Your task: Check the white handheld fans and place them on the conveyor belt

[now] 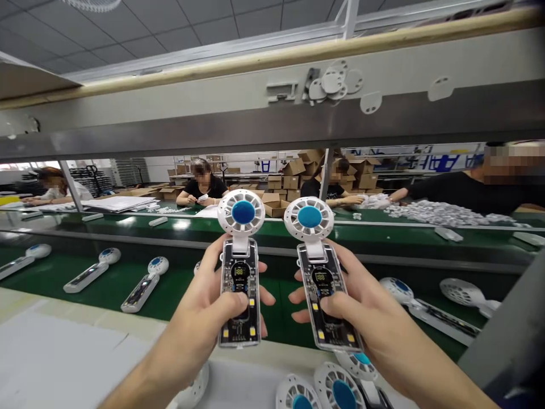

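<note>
My left hand (pixel 213 301) is closed around a handheld fan (pixel 239 272), its thumb pressed on the clear front of the handle. A second handheld fan (pixel 322 284), close to the first, is gripped by my right hand (pixel 353 307), thumb likewise on the front. Both fans stand upright, with white round heads and blue centres. Through their clear handles show dark circuit boards, small displays and yellowish square parts. Below my right hand, several more fans (pixel 344 392) lie on the white work surface (pixel 72 363), partly cut off by the frame edge.
Several fans (pixel 147 284) lie on the green conveyor belt (pixel 179 284). Overhead runs a metal shelf (pixel 191 128) with flat white pieces (pixel 334 82) on its edge. Across the belt sit several people near a pile of white parts (pixel 451 215) and cardboard boxes (pixel 275 204).
</note>
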Demonstrator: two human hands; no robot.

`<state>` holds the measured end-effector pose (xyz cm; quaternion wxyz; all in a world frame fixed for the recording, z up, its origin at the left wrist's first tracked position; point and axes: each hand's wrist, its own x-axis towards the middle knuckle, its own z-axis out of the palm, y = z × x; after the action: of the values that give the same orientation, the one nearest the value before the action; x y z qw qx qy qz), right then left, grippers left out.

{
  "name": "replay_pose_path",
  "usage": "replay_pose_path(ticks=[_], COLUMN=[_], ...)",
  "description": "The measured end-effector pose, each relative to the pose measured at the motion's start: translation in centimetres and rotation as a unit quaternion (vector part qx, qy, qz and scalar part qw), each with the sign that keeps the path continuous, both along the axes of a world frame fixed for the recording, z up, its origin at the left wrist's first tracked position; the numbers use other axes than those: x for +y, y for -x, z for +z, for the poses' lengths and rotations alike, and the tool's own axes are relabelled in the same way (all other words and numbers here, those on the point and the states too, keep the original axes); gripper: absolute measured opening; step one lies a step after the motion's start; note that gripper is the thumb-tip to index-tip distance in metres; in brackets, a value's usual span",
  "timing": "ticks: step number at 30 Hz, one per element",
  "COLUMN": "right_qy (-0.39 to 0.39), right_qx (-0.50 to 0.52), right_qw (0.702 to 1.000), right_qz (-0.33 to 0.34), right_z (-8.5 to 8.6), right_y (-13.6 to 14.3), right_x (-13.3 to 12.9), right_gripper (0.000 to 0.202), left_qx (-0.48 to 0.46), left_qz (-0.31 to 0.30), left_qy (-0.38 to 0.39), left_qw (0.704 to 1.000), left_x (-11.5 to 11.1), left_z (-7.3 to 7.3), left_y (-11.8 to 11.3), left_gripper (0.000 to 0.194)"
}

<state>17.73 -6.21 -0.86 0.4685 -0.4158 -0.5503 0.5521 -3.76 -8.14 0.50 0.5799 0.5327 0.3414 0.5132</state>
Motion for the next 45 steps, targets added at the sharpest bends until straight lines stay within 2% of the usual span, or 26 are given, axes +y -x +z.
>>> replay_pose_path(ticks=[5,8,11,16,23,28,33,39,45], right_qy=[-0.009,-0.035,-0.039,-0.045,-0.043,-0.041,-0.034,-0.001,0.021], right_qx=[0.019,0.020,0.017,0.048,0.063,0.044,0.050,0.094,0.113], right_qw=[0.999,0.998,0.998,0.996,0.995,0.996,0.995,0.993,0.990], right_qz=[0.047,0.046,0.044,0.058,0.064,0.072,0.073,0.077,0.083], right_z=[-0.1,-0.7,-0.7,-0.3,-0.6,-0.3,0.0,-0.9,-1.3], right_y=[1.1,1.3,1.5,1.8,1.6,1.3,1.4,1.6,1.3], right_x=[-0.4,-0.4,-0.5,-0.6,-0.4,-0.2,-0.4,-0.3,0.4], right_gripper=[0.057,0.055,0.055,0.057,0.057,0.064,0.070,0.070,0.078], left_qx=[-0.029,-0.055,-0.059,-0.041,-0.024,-0.040,-0.045,-0.071,-0.110], left_qz=[-0.037,-0.066,-0.060,-0.044,-0.019,-0.042,-0.038,-0.054,-0.057], left_qy=[-0.012,-0.028,-0.036,-0.016,-0.017,0.011,0.008,-0.001,-0.019], left_qw=[0.999,0.996,0.996,0.998,0.999,0.998,0.998,0.996,0.992], left_x=[0.2,0.7,1.2,1.2,1.1,1.2,1.3,1.5,1.4], left_z=[-0.9,-1.8,-2.4,-2.2,-2.1,-2.2,-2.5,-3.0,-3.3], left_y=[-0.5,-0.7,-0.6,-0.5,-0.3,-0.2,-0.2,-0.6,-1.0], left_gripper=[0.062,0.064,0.062,0.061,0.058,0.061,0.064,0.060,0.067])
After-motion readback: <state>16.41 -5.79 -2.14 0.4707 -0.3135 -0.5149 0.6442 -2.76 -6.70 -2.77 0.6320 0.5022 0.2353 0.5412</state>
